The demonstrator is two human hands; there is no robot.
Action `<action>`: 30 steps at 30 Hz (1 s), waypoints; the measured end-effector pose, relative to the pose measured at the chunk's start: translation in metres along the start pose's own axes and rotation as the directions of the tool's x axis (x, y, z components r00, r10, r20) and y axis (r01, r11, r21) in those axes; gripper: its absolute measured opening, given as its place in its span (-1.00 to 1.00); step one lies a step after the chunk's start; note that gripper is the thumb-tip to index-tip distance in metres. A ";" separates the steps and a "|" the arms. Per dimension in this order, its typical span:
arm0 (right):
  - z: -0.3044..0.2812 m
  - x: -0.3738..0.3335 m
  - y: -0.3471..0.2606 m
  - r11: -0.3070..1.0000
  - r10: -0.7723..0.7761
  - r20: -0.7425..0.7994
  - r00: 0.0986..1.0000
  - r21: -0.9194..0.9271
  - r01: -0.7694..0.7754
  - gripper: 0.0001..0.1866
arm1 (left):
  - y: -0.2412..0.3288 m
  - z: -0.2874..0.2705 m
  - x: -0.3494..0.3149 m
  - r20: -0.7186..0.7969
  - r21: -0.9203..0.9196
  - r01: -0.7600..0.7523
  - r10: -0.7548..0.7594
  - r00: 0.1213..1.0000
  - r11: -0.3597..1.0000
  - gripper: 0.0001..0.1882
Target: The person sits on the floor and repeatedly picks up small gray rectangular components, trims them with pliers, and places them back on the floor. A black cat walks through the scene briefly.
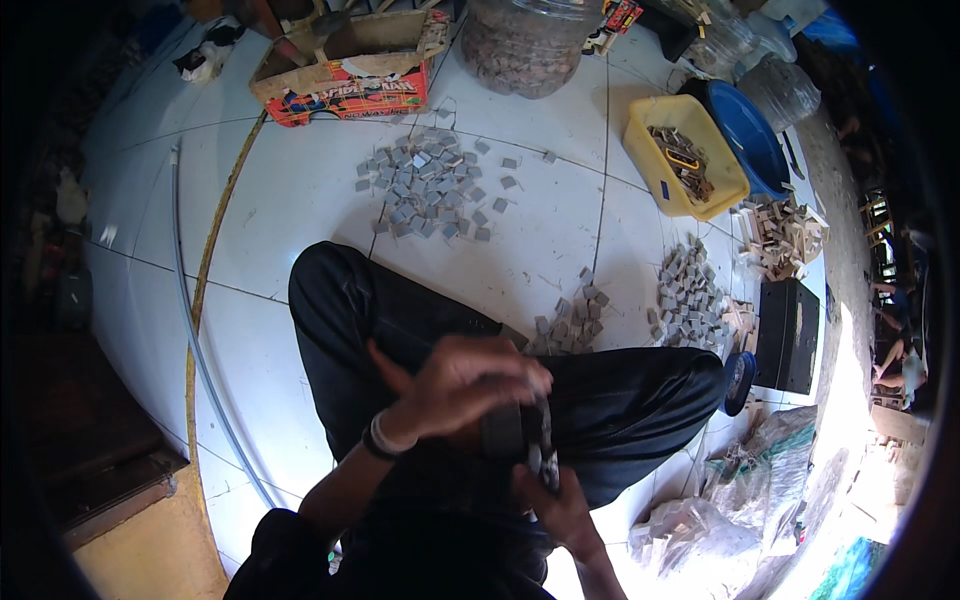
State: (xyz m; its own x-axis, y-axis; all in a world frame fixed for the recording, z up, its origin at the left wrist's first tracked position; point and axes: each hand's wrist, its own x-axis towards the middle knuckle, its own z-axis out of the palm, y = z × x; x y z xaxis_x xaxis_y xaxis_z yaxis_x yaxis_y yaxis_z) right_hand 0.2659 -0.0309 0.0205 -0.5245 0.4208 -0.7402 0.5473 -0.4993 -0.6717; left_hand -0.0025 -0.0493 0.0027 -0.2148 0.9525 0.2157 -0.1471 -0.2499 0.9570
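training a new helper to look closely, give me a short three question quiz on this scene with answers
1. True or false: the red-sided box is right of the yellow tub in the picture.
2. What colour is the basin beside the tub? A) green B) blue C) red
3. Which hand grips the lower end of the dark tool?

Key: 1. False; 2. B; 3. The right hand.

Your left forearm (pixel 345 492) slants up from the lower left, bare below the elbow, and your left hand (pixel 468 378) shows its back, slightly blurred, fingers pointing right. Your right hand (pixel 562 508) sits lower and further right, fingers curled in a grip, with the right forearm (pixel 598 574) running down to the lower edge. Your legs (pixel 625 410) are bent, knees spread wide.
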 end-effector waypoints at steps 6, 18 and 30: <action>-0.014 0.004 -0.021 0.974 0.036 -0.033 0.999 0.224 -0.028 -0.67 | -0.083 -0.051 0.041 -0.595 -0.224 0.282 -0.360 0.718 0.933 -0.51; -0.023 -0.001 -0.001 0.972 0.063 -0.045 0.997 0.228 -0.051 -0.46 | -0.204 0.015 0.069 0.362 0.807 -0.298 -0.028 0.932 0.510 -0.16; -0.027 0.000 -0.003 0.964 0.087 -0.035 0.996 0.255 -0.075 -0.45 | -0.226 -0.014 0.124 0.432 0.837 -0.348 -0.120 0.894 0.422 -0.48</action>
State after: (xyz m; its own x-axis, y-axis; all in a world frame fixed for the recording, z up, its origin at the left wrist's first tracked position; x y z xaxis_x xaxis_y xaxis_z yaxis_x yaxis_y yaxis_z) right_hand 0.2819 -0.0090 0.0217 -0.4522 0.4018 -0.7963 0.4009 -0.7059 -0.5839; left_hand -0.0092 0.1227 -0.1900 0.2430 0.9565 0.1614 0.8209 -0.2914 0.4912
